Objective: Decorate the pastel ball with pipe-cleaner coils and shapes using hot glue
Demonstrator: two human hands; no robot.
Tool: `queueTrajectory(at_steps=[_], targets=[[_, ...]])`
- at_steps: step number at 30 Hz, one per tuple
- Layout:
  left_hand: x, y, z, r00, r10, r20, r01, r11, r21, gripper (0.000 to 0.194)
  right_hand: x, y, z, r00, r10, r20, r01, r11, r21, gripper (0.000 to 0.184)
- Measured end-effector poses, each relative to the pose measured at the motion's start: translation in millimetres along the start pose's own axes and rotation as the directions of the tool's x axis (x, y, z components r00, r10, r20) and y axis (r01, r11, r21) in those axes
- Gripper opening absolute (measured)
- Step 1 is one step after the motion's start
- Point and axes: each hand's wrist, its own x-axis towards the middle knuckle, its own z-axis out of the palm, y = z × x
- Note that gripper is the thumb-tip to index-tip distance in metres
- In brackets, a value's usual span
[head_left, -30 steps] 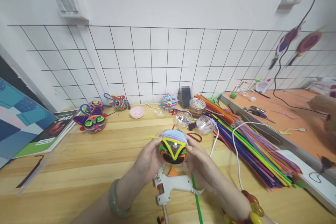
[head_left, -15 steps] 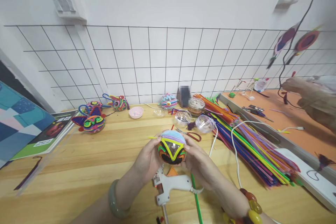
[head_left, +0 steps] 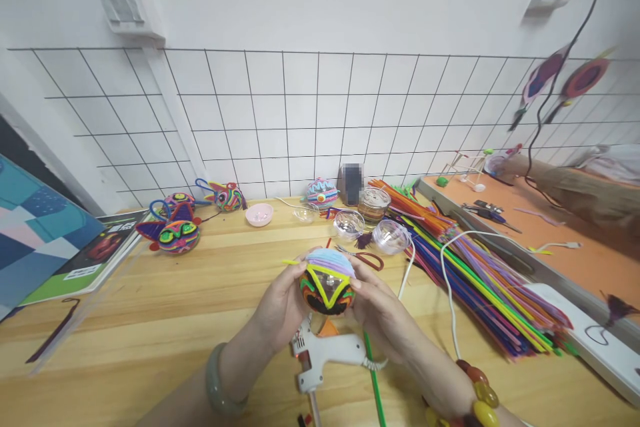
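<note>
Both my hands hold a round pipe-cleaner ball (head_left: 327, 283) above the wooden table (head_left: 165, 307). It is wound in lilac, orange and black, with a yellow V across its front. My left hand (head_left: 280, 307) cups its left side with closed fingers. From the right, my right hand (head_left: 383, 310) grips the ball with fingers wrapped round. A yellow strand end sticks out to the left of the ball. A white glue gun (head_left: 327, 355) lies on the table just below my hands.
A big heap of coloured pipe cleaners (head_left: 480, 280) lies at right with a white cable (head_left: 447, 273). Clear half-spheres (head_left: 390, 235), a pink bowl (head_left: 259, 214) and finished pipe-cleaner figures (head_left: 175, 230) stand behind. Books (head_left: 95, 253) lie at left. Another person's arm (head_left: 575, 190) reaches over the orange table.
My hands have stayed on the ball, turning it slightly. The other person's arm at right has stretched leftwards across the orange table.
</note>
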Motion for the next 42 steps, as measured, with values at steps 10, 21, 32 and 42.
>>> queueTrajectory(at_steps=[10, 21, 32, 42], targets=[[-2.0, 0.2, 3.6, 1.000, 0.019, 0.011, -0.019, 1.000, 0.009, 0.043, 0.9, -0.6, 2.4, 0.999, -0.046, 0.003, 0.046, 0.999, -0.022, 0.035], [-8.8, 1.8, 12.6, 0.998, 0.065, 0.014, -0.066, 0.998, 0.014, 0.045, 0.4, 2.0, -4.9, 0.999, -0.032, 0.041, 0.031, 0.999, 0.024, 0.040], [-8.2, 0.8, 9.6, 0.997, 0.068, 0.022, -0.068, 0.997, 0.030, 0.047, 1.0, 2.9, -7.6, 0.995, -0.064, 0.073, 0.062, 0.998, 0.024, 0.039], [-5.0, 1.7, 7.3, 0.998, 0.065, 0.000, -0.065, 0.998, 0.016, 0.037, -0.6, 0.9, -5.2, 0.994, 0.002, 0.107, -0.009, 0.998, 0.066, 0.037]])
